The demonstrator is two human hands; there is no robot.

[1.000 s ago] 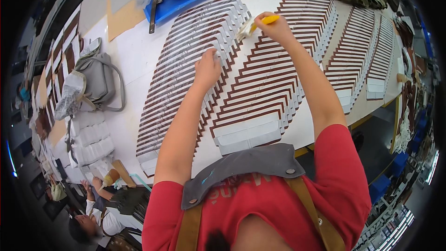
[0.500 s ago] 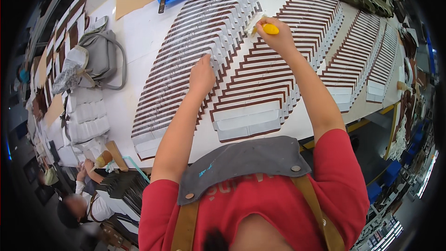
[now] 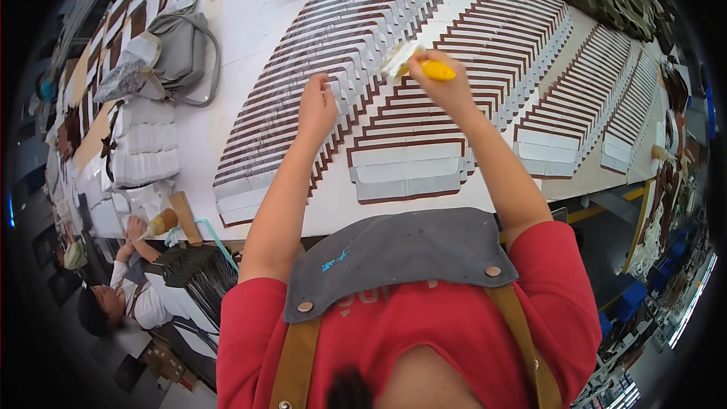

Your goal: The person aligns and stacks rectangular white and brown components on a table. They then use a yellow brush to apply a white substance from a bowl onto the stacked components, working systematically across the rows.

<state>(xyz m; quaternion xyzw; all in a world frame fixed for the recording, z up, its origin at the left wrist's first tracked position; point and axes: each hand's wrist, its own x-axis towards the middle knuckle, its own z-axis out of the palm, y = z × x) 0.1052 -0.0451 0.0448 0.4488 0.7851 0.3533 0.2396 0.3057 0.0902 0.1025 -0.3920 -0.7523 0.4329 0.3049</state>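
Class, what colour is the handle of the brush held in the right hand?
Yellow. The brush handle shows best in the head view, gripped in the right hand.

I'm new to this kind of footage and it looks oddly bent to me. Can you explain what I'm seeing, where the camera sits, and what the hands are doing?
The camera is worn on a person's head and looks down, so you see their red top, grey apron bib and both forearms from above. Its wide lens bends straight edges near the rim. There is no machine here, only bare hands. On the white table lie long fanned rows of overlapping flat pieces, pale with brown edges. The right hand grips a brush with a yellow handle, its pale bristles at the rows. The left hand rests flat on a neighbouring row. A grey bag sits at the left, and another person works below the table edge.
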